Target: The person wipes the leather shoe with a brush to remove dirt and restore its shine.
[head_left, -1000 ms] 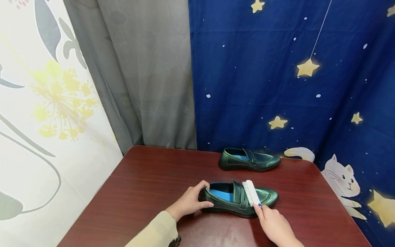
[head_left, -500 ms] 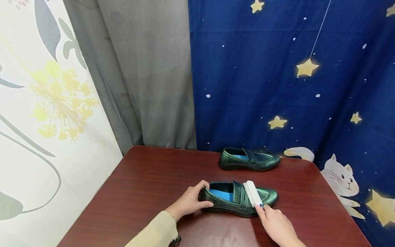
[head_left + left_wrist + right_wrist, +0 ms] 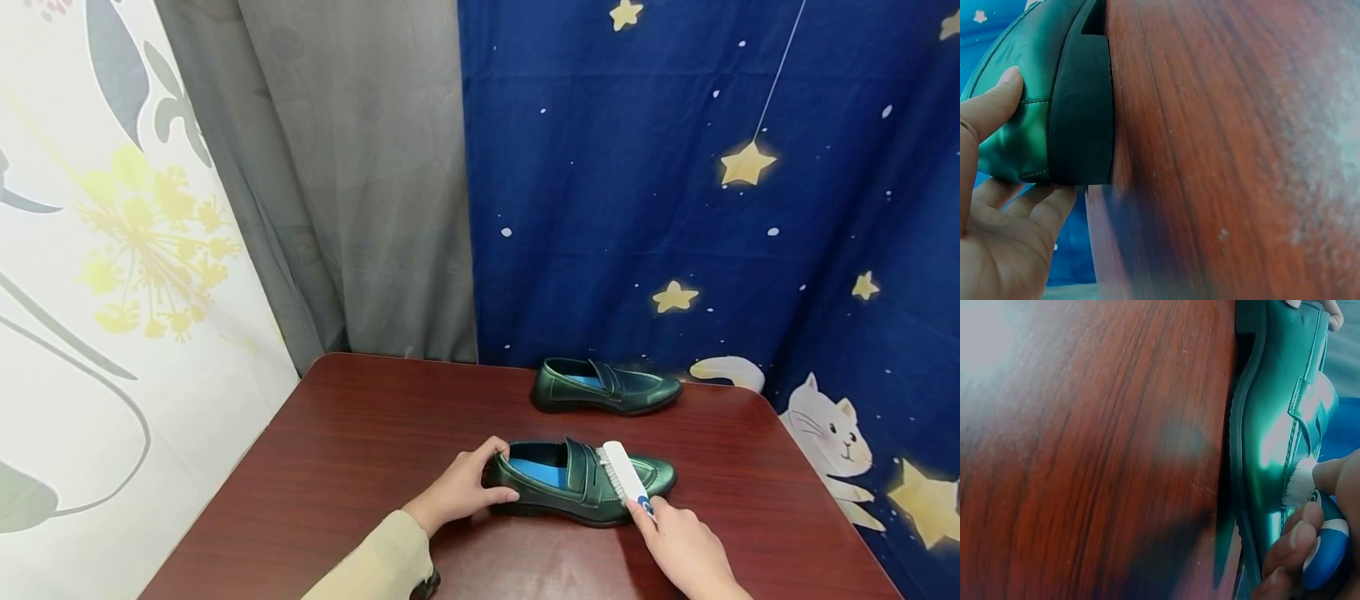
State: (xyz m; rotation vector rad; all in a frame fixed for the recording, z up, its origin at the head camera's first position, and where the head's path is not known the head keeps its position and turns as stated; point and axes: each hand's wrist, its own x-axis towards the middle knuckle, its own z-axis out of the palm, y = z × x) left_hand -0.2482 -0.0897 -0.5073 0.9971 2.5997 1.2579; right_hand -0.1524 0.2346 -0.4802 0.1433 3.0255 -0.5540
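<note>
A dark green loafer (image 3: 543,493) with a blue insole stands upright on the table, toe to the right. My left hand (image 3: 461,492) grips its heel; in the left wrist view the thumb presses one side of the heel (image 3: 1029,134) and the fingers lie round the back. My right hand (image 3: 686,542) holds a white brush (image 3: 624,471) by its handle, which shows blue and white in the right wrist view. The brush's white bristles (image 3: 1299,484) touch the loafer's upper, just in front of the strap.
A matching green loafer (image 3: 603,390) stands near the far edge of the reddish-brown wooden table (image 3: 360,417). Behind the table hang a grey curtain (image 3: 375,183) and a blue curtain with stars (image 3: 600,208). A white patterned curtain (image 3: 112,333) hangs on the left.
The brush and my right hand have moved a little to the right, toward the toe, across the loafer's upper. My left hand and both loafers have stayed in place.
</note>
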